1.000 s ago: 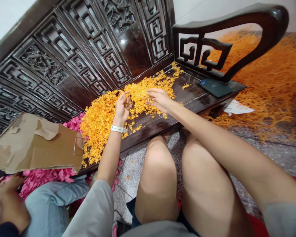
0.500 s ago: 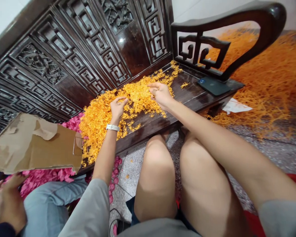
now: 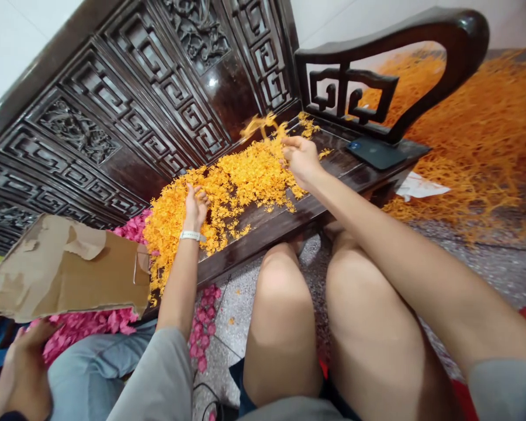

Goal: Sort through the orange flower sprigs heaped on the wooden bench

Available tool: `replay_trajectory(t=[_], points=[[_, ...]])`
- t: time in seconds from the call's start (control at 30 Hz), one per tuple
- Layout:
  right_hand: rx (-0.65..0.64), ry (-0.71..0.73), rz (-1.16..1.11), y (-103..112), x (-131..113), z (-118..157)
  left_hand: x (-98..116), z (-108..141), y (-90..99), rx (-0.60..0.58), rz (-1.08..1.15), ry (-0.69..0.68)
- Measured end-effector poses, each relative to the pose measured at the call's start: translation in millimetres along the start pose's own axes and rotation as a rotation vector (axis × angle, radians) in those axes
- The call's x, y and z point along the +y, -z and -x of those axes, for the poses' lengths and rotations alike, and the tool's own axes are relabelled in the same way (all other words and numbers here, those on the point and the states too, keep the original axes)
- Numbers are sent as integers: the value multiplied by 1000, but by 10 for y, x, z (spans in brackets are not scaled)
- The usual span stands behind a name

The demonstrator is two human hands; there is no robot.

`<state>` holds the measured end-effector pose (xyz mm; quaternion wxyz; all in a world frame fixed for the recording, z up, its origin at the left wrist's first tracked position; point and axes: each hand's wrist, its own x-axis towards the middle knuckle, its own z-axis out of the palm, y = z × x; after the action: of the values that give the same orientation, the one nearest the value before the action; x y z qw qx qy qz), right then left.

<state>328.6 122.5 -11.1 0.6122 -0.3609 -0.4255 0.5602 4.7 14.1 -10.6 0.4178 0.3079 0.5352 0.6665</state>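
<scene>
My right hand [image 3: 304, 161] is closed in a pinch over the right part of the pile. From its fingertips a yellow-orange artificial flower piece [image 3: 263, 124] sticks up, smeared by motion. Low over the left part of the pile is my left hand [image 3: 195, 204], palm turned up and fingers apart, with nothing visible in it. A white band [image 3: 191, 235] circles that wrist. The pile of yellow-orange flower pieces [image 3: 249, 169] spreads along the dark wooden bench seat [image 3: 254, 225], against its carved back.
A phone [image 3: 374, 153] lies by the bench's armrest [image 3: 390, 44]. Orange strands [image 3: 486, 134] heap on the floor at right. At left, a cardboard box [image 3: 100, 280] sits over pink petals [image 3: 87, 330], beside another person's arm [image 3: 28, 374] and jeans. Pink balls [image 3: 201, 333] lie below the bench.
My left hand has moved left and its fingers have opened. My right hand has shifted right and slightly up, with a flower piece now swinging above the pile.
</scene>
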Motion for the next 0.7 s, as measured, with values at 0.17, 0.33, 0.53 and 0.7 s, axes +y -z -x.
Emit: replay_trajectory(t=[0.17,0.33,0.53,0.7], points=[[-91,-18,20,-59,61,129,-110,195,-538,-139,-598,-197],[-178,-5,28,-161,26,273,-195,391,-1132,-469,-534,-210],[-256,15,12,-229,-97,457,-231,465,-1671,-207,-36,-73],[-238,-62,-119,-256,-138,452,-101,587,-1831,-136,343,119]])
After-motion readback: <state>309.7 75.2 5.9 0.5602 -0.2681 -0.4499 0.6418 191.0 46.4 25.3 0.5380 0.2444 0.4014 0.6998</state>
